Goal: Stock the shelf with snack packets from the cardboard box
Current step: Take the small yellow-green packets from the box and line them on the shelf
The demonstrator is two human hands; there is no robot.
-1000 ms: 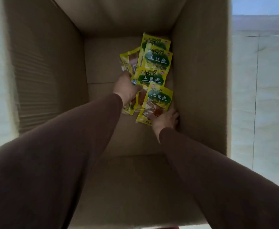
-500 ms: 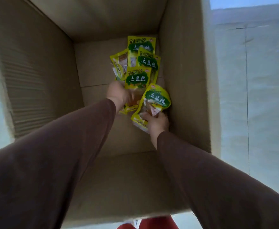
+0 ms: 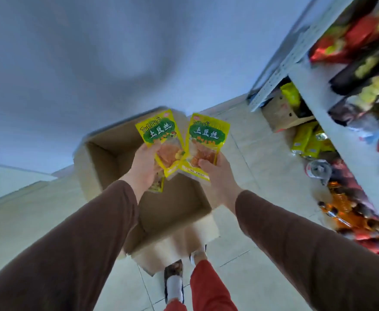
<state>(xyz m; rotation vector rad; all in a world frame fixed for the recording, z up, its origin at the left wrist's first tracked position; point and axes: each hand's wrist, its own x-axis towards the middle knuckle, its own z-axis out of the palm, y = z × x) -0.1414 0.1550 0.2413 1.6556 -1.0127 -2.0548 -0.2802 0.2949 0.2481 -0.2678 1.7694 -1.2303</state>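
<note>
Two yellow plastic snack pkts w/ green labels at frame centre: my left hand point(image 3: 144, 165) grips one point(image 3: 161, 140), right hand point(image 3: 215, 173) the other point(image 3: 204, 142), fingers closed, above open brown cardboard box point(image 3: 107, 162).

Cardboard box: the open brown cardboard box point(image 3: 116, 162) stands on the pale tiled floor point(image 3: 262, 167), below both hands and ahead of the feet.
Left hand: the left hand point(image 3: 144, 164) is above the box's opening, gripping the yellow snack packet with the green label point(image 3: 159, 135) by its lower end.
Right hand: the right hand point(image 3: 217, 173) is just right of the left, gripping a second yellow packet with a green label point(image 3: 206, 138).
Packets: side by side, lower edges overlapping, both upright above the box.
Shelf: the grey metal shelf rack point(image 3: 314, 90) rises at the right, well apart from the box, with blurred bags on its levels.
Small carton: a small brown carton point(image 3: 282, 115) sits under the shelf's far end.
</note>
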